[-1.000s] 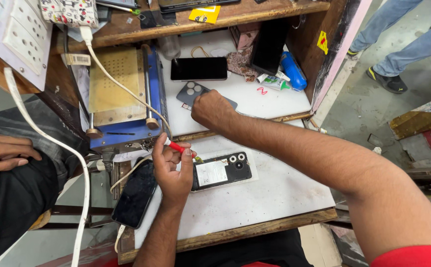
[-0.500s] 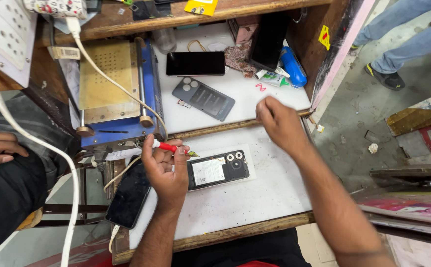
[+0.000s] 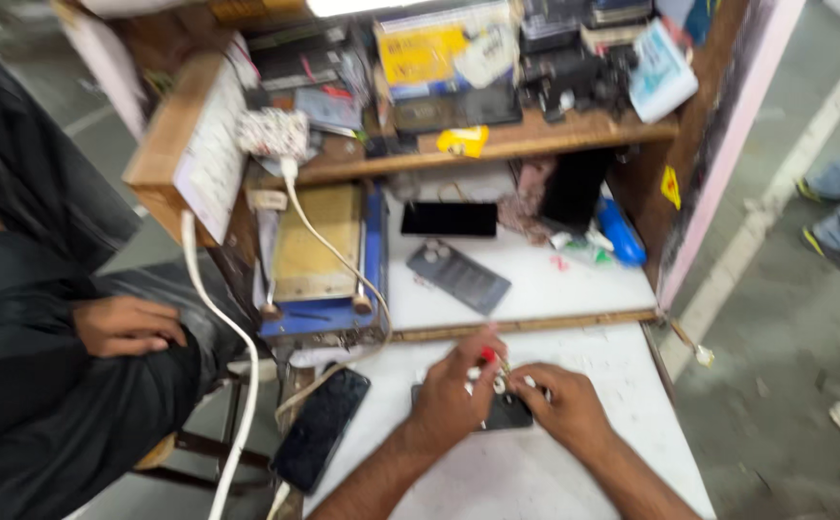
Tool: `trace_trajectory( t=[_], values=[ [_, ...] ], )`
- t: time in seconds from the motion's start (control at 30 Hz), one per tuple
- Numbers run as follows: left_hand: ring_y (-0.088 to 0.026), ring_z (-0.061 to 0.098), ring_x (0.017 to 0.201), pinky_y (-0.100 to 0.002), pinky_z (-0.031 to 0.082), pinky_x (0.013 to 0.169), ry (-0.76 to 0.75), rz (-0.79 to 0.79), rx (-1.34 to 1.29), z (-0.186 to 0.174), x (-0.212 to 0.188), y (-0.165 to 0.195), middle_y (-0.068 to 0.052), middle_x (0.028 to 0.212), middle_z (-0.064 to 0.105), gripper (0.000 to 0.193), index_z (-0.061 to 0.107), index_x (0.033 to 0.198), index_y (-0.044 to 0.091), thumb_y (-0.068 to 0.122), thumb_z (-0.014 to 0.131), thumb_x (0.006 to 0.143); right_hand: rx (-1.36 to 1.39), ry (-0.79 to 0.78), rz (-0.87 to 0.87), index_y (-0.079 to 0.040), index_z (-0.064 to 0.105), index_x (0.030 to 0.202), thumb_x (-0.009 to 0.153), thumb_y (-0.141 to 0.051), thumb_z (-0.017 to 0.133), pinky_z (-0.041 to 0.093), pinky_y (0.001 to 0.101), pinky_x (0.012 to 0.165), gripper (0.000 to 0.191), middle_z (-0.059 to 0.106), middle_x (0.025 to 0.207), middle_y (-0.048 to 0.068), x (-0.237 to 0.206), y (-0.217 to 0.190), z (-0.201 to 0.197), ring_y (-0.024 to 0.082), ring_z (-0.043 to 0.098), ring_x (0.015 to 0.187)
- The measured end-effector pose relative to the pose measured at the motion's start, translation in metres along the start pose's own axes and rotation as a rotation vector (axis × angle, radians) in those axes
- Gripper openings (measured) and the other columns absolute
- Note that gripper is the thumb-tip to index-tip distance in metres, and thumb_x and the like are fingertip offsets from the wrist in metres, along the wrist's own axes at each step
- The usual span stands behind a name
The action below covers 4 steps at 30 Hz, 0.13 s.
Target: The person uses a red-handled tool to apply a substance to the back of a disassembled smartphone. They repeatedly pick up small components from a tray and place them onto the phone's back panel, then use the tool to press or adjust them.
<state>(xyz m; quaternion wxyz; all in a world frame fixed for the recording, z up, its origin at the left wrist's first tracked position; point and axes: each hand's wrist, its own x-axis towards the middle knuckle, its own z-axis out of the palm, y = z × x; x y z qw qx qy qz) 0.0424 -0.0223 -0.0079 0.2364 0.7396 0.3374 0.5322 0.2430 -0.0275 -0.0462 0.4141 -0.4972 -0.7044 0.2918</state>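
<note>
Hands are seen together at the near part of a white table [image 3: 574, 481]. The left hand [image 3: 453, 400] is closed around a small tool with a red handle [image 3: 489, 355], which is held between the fingers with its tip pointing down. Under both hands a dark phone [image 3: 508, 412] is lying flat on the table; most of it is covered, only its lower edge is visible between the wrists. The right hand [image 3: 562, 406] is placed just beside the left one, with the fingers curled on the phone, pressing on it; whether the phone is gripped by it cannot be told, because the picture is blurred.

A second dark phone [image 3: 322, 429] is lying at the left edge of the table, partly over the edge. Further back, behind a wooden strip [image 3: 545, 325], a grey phone back [image 3: 458, 276] and a black phone [image 3: 449, 220] are laid. To the left of them a blue machine with a yellow plate [image 3: 319, 260] is standing, and a white cable [image 3: 222, 337] is hanging down. Above, a wooden shelf [image 3: 535, 140] is filled with boxes. On the left another person's hand [image 3: 126, 325] is resting on dark clothing. On the right a grey floor [image 3: 786, 366] is visible.
</note>
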Motion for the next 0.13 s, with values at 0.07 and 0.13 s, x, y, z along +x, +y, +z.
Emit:
trace_trajectory(
  t=[0.07,0.13],
  values=[
    [-0.025,0.076,0.098,-0.036,0.064,0.085,-0.096,-0.039,-0.034,0.001,-0.001,-0.002,-0.011,0.114,0.073,0.056,0.041,0.151,0.010,0.000,0.064,0.101,-0.051,-0.015,0.090,-0.012,0.080,0.096,0.083,-0.017,0.079,0.058,0.0285,0.064,0.014,0.082,0.091,0.004,0.008,0.000,0.001,0.016,0.074,0.068],
    [-0.027,0.079,0.098,-0.037,0.066,0.084,-0.010,-0.082,-0.083,0.007,-0.011,-0.008,-0.010,0.114,0.075,0.058,0.041,0.152,0.014,0.002,0.066,0.101,-0.117,-0.033,0.230,-0.014,0.081,0.099,0.081,-0.021,0.080,0.058,0.0289,0.064,0.019,0.082,0.093,0.003,-0.001,0.000,0.001,0.018,0.075,0.068]
  ],
)
